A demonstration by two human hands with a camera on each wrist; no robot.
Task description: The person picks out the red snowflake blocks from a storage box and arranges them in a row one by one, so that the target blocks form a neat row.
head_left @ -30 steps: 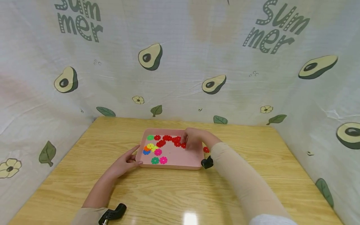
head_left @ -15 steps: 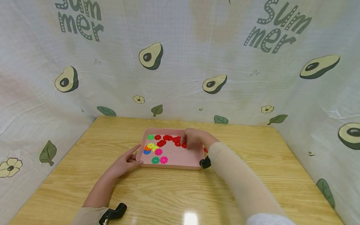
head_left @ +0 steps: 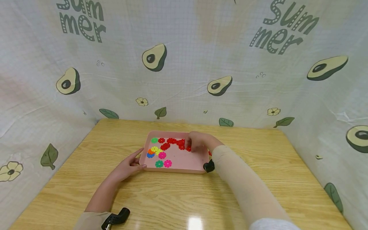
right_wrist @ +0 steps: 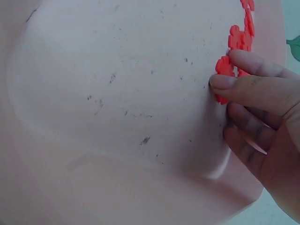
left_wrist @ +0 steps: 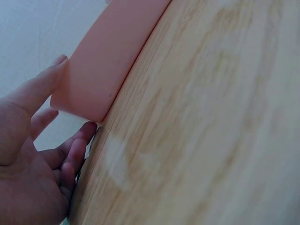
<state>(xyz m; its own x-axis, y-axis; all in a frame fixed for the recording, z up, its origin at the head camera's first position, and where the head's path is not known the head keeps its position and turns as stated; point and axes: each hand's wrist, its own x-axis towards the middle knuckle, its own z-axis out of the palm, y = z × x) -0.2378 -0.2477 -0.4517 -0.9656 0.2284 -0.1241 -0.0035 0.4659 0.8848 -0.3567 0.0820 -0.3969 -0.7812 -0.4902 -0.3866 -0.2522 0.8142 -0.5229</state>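
Note:
A shallow pink tray (head_left: 184,161) lies on the wooden table, with several flower-shaped plastic discs inside. My left hand (head_left: 126,168) holds its near-left corner: the thumb (left_wrist: 54,75) rests against the wall and the other fingers lie around the corner. Inside the tray's right half, my right hand (head_left: 196,141) pinches a red disc (right_wrist: 225,66) between thumb and index finger. That disc sits at the end of a line of red discs (head_left: 172,141) by the far wall. The right hand hides part of the line in the head view.
Left in the tray lie a light green disc (head_left: 154,140), yellow discs (head_left: 154,149), a blue disc (head_left: 150,155), a dark green disc (head_left: 159,164) and pink discs (head_left: 168,163). Outside, by the right wall, a red disc (head_left: 210,153) is partly hidden. A printed curtain (head_left: 184,64) hangs behind.
The right forearm has shifted slightly left, covering more of the red disc outside the tray. The right fingers stay at the red line; the left hand and tray hold their place.

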